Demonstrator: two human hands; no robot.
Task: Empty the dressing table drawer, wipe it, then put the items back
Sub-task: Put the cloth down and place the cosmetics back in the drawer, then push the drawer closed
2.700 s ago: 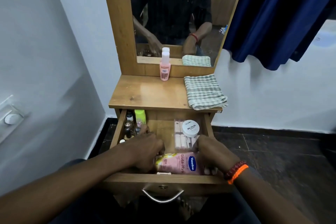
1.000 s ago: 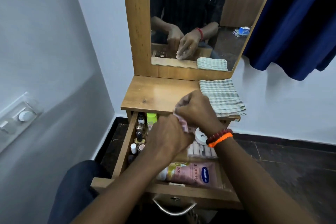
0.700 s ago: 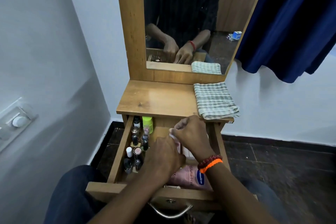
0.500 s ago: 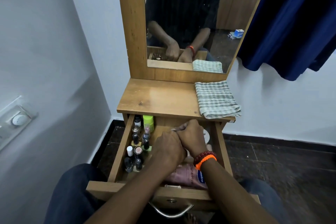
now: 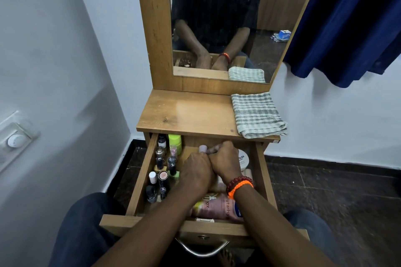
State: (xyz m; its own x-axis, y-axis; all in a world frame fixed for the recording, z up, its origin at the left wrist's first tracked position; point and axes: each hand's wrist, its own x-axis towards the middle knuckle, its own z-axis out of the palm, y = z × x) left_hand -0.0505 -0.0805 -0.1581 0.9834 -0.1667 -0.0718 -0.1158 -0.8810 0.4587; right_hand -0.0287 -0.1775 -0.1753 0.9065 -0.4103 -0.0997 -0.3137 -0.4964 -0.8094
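Observation:
The wooden drawer (image 5: pixel 149 222) is pulled open below the dressing table top (image 5: pixel 186 112). Both my hands are inside it, pressed together around a small pink bottle (image 5: pixel 203 148), of which only the pale cap shows. My left hand (image 5: pixel 196 172) and my right hand (image 5: pixel 225 161) both curl round the bottle in the drawer's middle. Several nail polish bottles (image 5: pixel 160 171) stand along the left side, with a green container (image 5: pixel 175 140) at the back. A white jar (image 5: pixel 243 159) shows to the right of my right hand. A pink lotion tube (image 5: pixel 219 208) lies at the front.
A folded checked cloth (image 5: pixel 257 115) lies on the right of the table top, overhanging its edge. The mirror (image 5: pixel 217 21) rises behind. A white wall with a switch plate (image 5: pixel 15 140) is close on the left; a blue curtain (image 5: pixel 351 17) hangs at the right.
The pink bottle stood on the table top before. Both hands lifted it and have lowered it into the drawer's middle.

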